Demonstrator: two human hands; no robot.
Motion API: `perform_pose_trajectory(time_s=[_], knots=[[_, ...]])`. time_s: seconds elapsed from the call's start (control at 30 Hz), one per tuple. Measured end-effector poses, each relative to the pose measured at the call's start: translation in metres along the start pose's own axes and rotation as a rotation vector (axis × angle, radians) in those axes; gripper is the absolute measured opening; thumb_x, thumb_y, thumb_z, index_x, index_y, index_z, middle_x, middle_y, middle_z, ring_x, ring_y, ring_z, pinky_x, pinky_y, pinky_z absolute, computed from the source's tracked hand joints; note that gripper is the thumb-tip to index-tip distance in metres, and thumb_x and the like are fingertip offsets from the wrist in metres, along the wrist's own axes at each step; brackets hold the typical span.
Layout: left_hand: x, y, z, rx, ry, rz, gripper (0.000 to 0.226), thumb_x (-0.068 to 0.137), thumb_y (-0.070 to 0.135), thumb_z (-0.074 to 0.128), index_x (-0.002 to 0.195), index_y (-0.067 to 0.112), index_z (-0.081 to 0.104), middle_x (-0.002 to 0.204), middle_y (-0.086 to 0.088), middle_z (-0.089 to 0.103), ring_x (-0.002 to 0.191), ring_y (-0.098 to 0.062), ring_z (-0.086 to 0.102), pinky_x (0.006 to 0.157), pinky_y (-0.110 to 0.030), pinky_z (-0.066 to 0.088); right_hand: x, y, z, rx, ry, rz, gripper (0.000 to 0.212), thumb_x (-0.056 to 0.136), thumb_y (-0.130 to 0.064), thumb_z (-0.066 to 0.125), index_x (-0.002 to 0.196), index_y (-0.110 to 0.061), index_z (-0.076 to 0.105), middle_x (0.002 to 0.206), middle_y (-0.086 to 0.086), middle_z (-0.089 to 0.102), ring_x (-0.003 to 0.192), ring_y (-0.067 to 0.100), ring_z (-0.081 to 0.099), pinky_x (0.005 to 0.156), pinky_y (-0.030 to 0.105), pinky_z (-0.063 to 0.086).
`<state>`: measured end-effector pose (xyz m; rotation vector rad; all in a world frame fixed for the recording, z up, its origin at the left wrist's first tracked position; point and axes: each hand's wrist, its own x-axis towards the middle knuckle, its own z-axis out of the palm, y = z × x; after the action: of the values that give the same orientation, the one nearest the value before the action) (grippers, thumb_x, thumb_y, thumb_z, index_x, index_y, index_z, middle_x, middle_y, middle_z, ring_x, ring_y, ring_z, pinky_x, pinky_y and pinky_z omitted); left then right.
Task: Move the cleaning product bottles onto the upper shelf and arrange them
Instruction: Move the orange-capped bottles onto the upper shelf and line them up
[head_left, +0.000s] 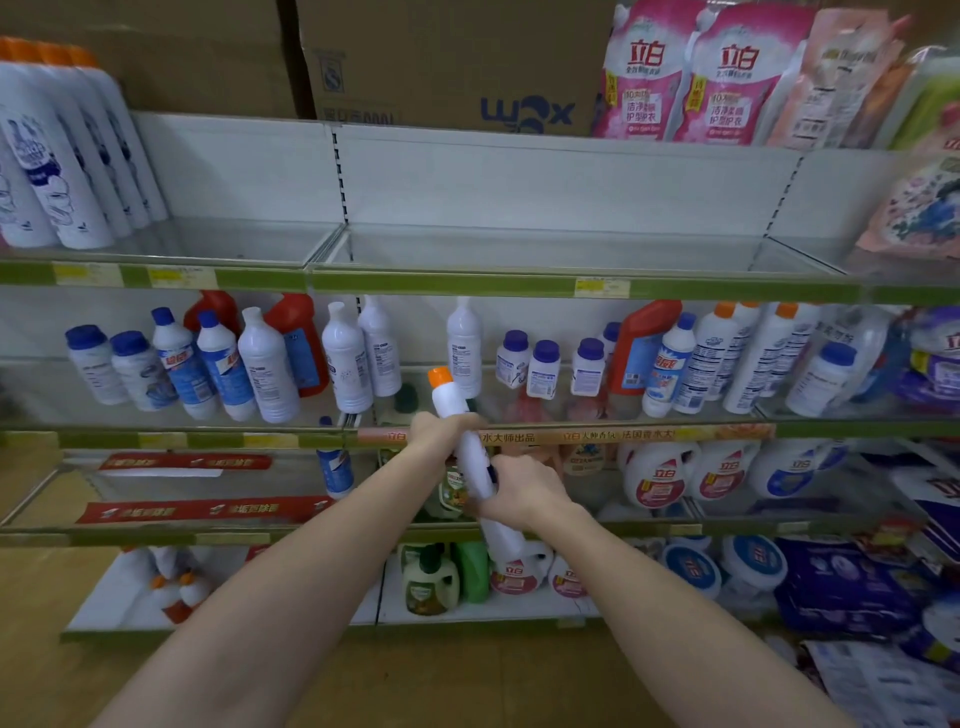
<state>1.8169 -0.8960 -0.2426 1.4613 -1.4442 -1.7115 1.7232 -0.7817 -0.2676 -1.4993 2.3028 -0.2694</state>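
Head view: I am holding a white bottle (470, 457) with an orange cap, tilted, in front of the middle shelves; my left hand (434, 434) is gripping its upper body, my right hand (522, 491) is gripping lower down. The upper shelf (519, 283) is lying above.

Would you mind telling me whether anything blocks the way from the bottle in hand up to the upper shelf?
Nothing visible does. Both hands, left and right, grip the orange-capped white bottle, and the upper shelf above lies bare.
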Motion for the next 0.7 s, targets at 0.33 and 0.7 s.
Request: perform_pose_trajectory(time_s=[0.33,0.7], knots=[[-0.020,0.014,0.001,-0.161,-0.065,0.105,0.065,0.062,0.040,0.093,0.110,0.012,0.059,0.095,-0.009,0.075,0.084,-0.028,0.074,0.080,-0.050,0.061,-0.004,0.014,-0.017,0.462,-0.014,0.006,0.069,0.061,-0.061,0.087,0.114,-0.031,0.055,0.112,-0.011,0.064,0.098,0.009,0.061,0.083,0.035,0.055],[-0.036,0.017,0.005,-0.180,-0.182,0.099,0.077,0.058,0.046,0.093,0.117,0.009,0.059,0.095,-0.011,0.077,0.082,-0.029,0.076,0.079,-0.049,0.062,-0.019,0.018,-0.011,0.492,-0.112,0.002,0.057,0.065,-0.066,0.080,0.109,-0.032,0.067,0.103,-0.009,0.073,0.096,0.010,0.069,0.084,0.035,0.060]])
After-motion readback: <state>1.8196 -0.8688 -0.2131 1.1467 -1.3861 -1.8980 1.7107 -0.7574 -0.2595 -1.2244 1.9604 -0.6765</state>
